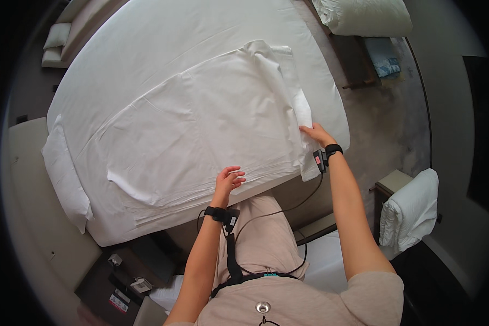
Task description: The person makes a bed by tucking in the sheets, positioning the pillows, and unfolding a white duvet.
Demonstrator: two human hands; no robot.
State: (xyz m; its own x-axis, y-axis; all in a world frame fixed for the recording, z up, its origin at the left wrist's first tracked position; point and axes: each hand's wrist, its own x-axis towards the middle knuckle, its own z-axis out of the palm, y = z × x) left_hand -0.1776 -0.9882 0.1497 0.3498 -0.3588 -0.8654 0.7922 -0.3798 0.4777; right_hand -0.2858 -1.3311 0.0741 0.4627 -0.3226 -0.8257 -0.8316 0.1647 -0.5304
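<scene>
A large white cloth, probably a folded sheet or cover [228, 110], is spread over the near half of the bed [175, 36]. Its right end is bunched and partly folded over near the mattress edge. My right hand [320, 134] pinches that right end between thumb and fingers. Over the bed's near side is my left hand [229, 181], its fingers apart and curled a little, with nothing in them. Creases run along the cloth's near edge, just right of my left hand. Both wrists wear black straps with small devices joined by a cable.
A white pillow or pillowcase [67, 179] lies by the headboard [36, 171]. The dark nightstand [102, 281] is at lower left. Folded white bedding [411, 208] rests at right, and a rolled duvet [366, 18] sits on a wooden bench [356, 61] beyond the bed's foot.
</scene>
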